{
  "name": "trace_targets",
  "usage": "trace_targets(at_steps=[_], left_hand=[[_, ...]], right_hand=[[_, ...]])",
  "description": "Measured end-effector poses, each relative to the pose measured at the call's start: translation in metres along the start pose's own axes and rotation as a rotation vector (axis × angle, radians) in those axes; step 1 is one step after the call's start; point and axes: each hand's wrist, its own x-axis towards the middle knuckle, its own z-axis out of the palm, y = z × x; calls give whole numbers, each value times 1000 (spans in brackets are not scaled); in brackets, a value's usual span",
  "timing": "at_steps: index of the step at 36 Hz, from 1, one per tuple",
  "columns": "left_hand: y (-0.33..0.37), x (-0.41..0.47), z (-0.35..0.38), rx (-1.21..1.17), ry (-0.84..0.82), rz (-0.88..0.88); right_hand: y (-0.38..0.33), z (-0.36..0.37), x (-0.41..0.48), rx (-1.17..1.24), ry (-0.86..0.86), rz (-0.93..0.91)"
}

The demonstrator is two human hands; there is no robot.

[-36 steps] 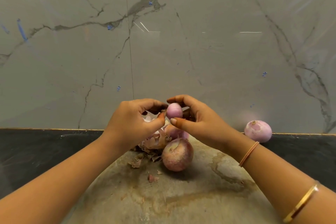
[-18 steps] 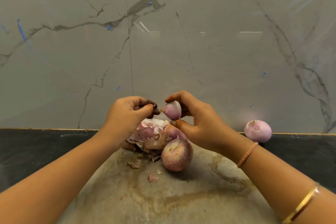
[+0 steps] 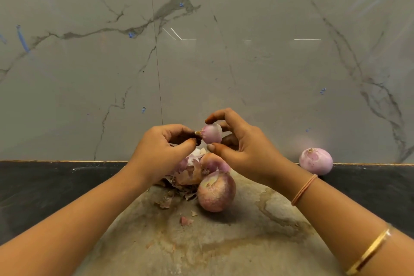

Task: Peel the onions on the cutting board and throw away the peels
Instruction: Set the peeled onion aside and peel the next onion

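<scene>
Peeling small onion [image 3: 211, 133]: right hand [image 3: 244, 148] clamps it, left hand [image 3: 161, 148] pinches tip skin [image 3: 198, 133]. Next, likely: tear skin free, drop on peels [image 3: 188, 170].

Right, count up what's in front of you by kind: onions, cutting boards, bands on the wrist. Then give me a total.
Cutting board: 1
Onions: 4 (held onion in the right hand; front onion and half-hidden back onion on the board; far onion off it to the right)
Wrist bands: 2 (pink band, gold bangle)
Total: 7
</scene>
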Motion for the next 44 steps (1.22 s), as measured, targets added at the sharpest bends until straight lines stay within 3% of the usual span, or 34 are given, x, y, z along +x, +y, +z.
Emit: trace_targets(at_steps=[4, 9, 19, 22, 28, 44], left_hand=[[2, -2, 2, -26, 22, 51], [6, -3, 3, -96, 59, 78], [11, -3, 10, -577, 32, -326], [14, -3, 10, -648, 22, -366], [16, -2, 13, -593, 113, -315], [12, 0, 12, -350, 197, -194]], right_hand=[[0, 0, 1, -125, 29, -20], [1, 3, 0, -98, 67, -42], [0, 13, 1, -315, 170, -157], [-1, 16, 1, -406, 207, -222], [-3, 23, 1, -506, 237, -274], [-6, 16, 0, -230, 194, -168]])
